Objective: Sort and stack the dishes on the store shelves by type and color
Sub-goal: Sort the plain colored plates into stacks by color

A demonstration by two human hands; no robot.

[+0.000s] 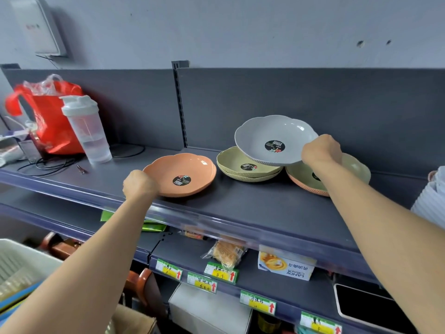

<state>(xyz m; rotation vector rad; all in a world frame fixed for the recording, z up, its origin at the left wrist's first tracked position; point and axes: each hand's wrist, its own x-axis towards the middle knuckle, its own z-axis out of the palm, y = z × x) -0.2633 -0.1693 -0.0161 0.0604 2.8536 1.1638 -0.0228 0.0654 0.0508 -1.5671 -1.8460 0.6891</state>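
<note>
On the top shelf (pixel 240 208) an orange scalloped dish (pixel 190 168) rests near the front edge, and my left hand (pixel 139 185) grips its left rim. My right hand (pixel 321 150) holds a grey scalloped dish (pixel 269 136) by its right rim, tilted and lifted above the other dishes. Beneath it sits a stack of two yellow-green dishes (pixel 231 162). To the right, partly hidden by my right arm, a green dish (pixel 356 168) lies on an orange dish (pixel 305 185). Each dish carries a round black sticker.
A clear shaker bottle (pixel 86 131), a red bag (pixel 53 124) and black cables (pixel 55 162) occupy the shelf's left end. White ribbed items (pixel 431 198) stand at the right edge. Lower shelves hold packaged goods and price tags (pixel 221 272). A white basket (pixel 21 263) sits bottom left.
</note>
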